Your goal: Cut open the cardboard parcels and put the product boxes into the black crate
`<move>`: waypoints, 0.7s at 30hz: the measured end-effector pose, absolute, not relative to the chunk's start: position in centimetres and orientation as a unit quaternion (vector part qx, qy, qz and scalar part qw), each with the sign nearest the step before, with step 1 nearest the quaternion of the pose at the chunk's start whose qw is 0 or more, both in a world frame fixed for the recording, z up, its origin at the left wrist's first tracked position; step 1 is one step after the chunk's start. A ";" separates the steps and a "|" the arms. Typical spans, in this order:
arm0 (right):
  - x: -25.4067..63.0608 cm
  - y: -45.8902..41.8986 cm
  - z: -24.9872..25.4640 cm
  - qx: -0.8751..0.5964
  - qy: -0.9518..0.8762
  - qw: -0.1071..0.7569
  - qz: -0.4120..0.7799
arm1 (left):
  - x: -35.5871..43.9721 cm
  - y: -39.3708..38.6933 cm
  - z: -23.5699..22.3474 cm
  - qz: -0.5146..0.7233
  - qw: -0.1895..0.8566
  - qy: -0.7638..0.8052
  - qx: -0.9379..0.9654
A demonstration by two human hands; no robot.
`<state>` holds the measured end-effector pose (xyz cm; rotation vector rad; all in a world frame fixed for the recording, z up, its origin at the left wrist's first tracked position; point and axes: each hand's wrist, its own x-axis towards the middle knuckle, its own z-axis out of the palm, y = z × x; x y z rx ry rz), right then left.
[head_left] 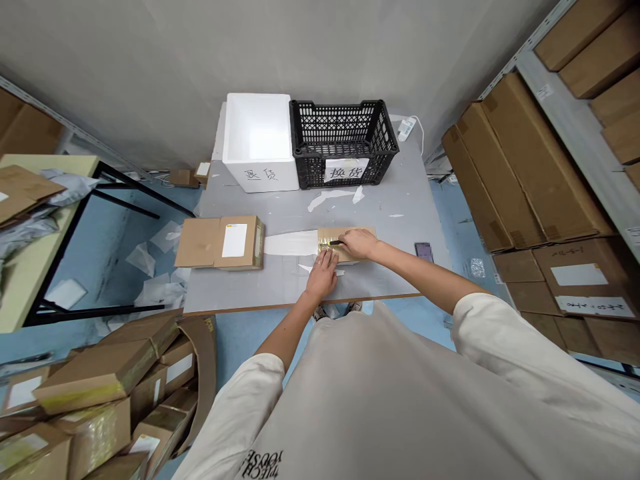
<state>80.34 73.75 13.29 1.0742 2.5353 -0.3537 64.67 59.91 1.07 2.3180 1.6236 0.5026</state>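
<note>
A small cardboard box point(364, 231) with shiny yellowish tape point(327, 235) across its left end lies near the front of the grey table. My right hand point(357, 244) is closed around a slim black utility knife point(337, 243), its tip over the taped end. Fingers laid out on the near left part of that box, my left hand point(323, 272) presses on it and holds nothing. To the left, a white sheet point(293, 243) reaches from under this box toward an open-lidded carton point(240, 243) with a white label.
A white foam bin point(260, 175) and a black plastic crate point(310, 170) stand at the table's back. A phone point(424, 252) lies at the right. Piled cartons point(100, 373) fill the floor at left; stacked boxes point(540, 167) line the right shelf.
</note>
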 end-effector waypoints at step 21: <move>86.6 74.8 14.8 0.416 0.873 0.227 -0.115 | 65.2 60.1 1.4 0.146 0.130 0.582 0.789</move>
